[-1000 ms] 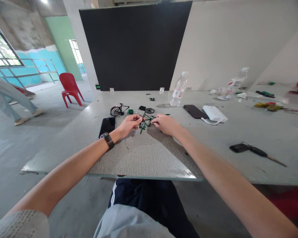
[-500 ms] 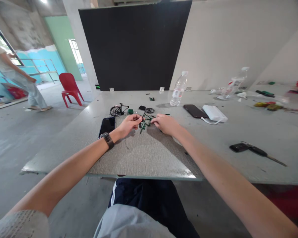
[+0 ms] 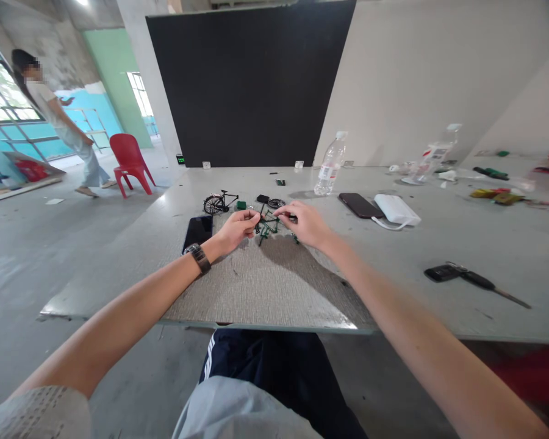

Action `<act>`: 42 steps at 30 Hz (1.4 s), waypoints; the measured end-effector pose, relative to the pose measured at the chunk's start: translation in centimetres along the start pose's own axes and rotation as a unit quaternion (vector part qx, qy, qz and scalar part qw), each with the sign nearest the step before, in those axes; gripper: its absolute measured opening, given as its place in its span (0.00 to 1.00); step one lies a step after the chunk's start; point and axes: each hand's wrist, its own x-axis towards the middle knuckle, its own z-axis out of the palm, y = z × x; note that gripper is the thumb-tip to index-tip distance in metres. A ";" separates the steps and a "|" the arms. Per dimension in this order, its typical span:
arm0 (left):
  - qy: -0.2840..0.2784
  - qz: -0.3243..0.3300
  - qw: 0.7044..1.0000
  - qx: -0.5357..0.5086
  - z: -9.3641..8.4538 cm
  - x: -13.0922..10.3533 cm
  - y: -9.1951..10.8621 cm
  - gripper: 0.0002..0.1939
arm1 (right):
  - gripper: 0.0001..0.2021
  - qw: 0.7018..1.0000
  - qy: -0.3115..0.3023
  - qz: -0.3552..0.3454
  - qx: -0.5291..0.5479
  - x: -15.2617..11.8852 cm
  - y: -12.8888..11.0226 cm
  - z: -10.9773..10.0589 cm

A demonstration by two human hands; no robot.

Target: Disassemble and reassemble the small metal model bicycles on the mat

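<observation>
Near the middle of the table, my left hand (image 3: 238, 229) pinches the dark end of a small green and black model bicycle frame (image 3: 269, 226). My right hand (image 3: 301, 223) is at the frame's right side, thumb and fingertips pressed together; what they hold, if anything, is too small to make out. Behind the hands lie a loose black wheel (image 3: 276, 203) and a small black piece (image 3: 262, 199). A green block (image 3: 241, 205) sits behind my left hand, beside a black model bicycle part with a wheel (image 3: 214, 203).
A phone (image 3: 198, 234) lies by my left wrist. To the right are a bottle (image 3: 332, 164), a dark phone (image 3: 358, 205), a white power bank (image 3: 396, 210) and keys (image 3: 473, 278). A person (image 3: 64, 131) walks beyond a red chair (image 3: 130, 161).
My right hand has risen slightly and shifted a little away from me along the frame. My left hand has barely moved. The person at the left has come further into view.
</observation>
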 end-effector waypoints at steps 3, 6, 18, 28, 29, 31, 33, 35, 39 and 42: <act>0.002 -0.005 1.000 -0.019 0.1 -0.1 0.2 0.15 | 0.15 0.998 0.031 -0.026 0.041 0.0 -1.3 0.2; 0.014 -0.010 1.000 -0.022 0.2 -0.3 0.4 0.15 | 0.16 0.997 0.034 -0.036 0.066 -0.1 -2.1 0.6; 0.038 -0.008 0.999 -0.004 0.9 -0.4 0.6 0.13 | 0.16 0.996 0.068 -0.022 0.060 -0.2 -3.0 1.9; 0.070 0.006 0.998 -0.005 1.7 -0.6 0.9 0.14 | 0.14 0.993 0.095 -0.015 0.069 -0.2 -3.5 2.2; 0.072 0.008 0.997 -0.003 1.7 -0.6 0.9 0.14 | 0.14 0.993 0.096 -0.015 0.072 -0.2 -3.5 2.2; 0.073 0.010 0.997 -0.002 1.7 -0.6 0.9 0.15 | 0.13 0.992 0.097 -0.016 0.081 -0.2 -3.3 2.2; 0.077 0.012 0.997 -0.001 1.6 -0.6 0.8 0.16 | 0.12 0.992 0.091 -0.018 0.090 -0.2 -3.0 2.4; 0.083 0.014 0.996 0.004 1.5 -0.5 0.7 0.17 | 0.11 0.992 0.079 -0.021 0.099 -0.1 -2.5 2.7; 0.089 0.021 0.996 0.024 1.2 -0.3 0.4 0.18 | 0.08 0.989 0.085 -0.044 0.110 -0.1 -2.0 3.0; 0.089 0.030 0.995 0.029 1.0 -0.3 0.3 0.18 | 0.07 0.987 0.110 -0.061 0.098 -0.2 -2.1 2.9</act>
